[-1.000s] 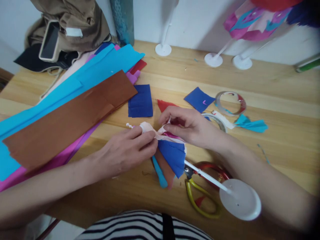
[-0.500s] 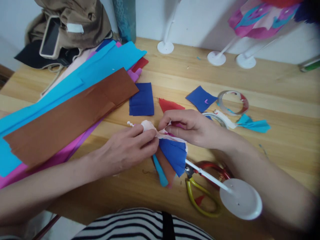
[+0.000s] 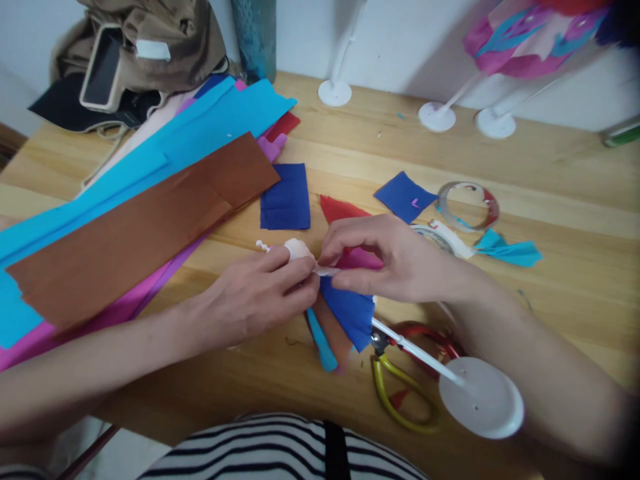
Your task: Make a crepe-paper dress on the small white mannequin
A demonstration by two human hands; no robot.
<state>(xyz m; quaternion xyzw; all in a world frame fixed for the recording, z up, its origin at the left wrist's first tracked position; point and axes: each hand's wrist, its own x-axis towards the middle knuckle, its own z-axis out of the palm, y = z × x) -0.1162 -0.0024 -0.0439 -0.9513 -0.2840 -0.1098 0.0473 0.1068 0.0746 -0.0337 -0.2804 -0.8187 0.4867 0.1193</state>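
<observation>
My left hand [image 3: 265,287] is closed around the gathered ends of several crepe paper pieces on a white stick with a round base [image 3: 483,399]. Below its fingers fan out a blue paper piece [image 3: 349,312], a brown one [image 3: 334,327] and a light blue one [image 3: 321,343]. A pale pink paper bulge [image 3: 299,249] and the stick's knobbed tip [image 3: 261,246] show beyond the knuckles. With thumb and fingertips, my right hand [image 3: 383,257] pinches a whitish paper edge [image 3: 327,271] beside the left fingers. Magenta paper [image 3: 361,258] shows inside its curl.
Yellow-and-red-handled scissors [image 3: 403,400] lie under the stick. A tape roll [image 3: 469,205], blue squares [image 3: 286,198] and a red scrap [image 3: 343,208] are beyond my hands. Long brown paper [image 3: 150,230] covers the left side. White stands [image 3: 335,93] stand along the wall.
My right hand's thumb has moved down and its fingers have spread a little, with the pale paper edge now flatter between them. My left hand keeps its hold in the same place.
</observation>
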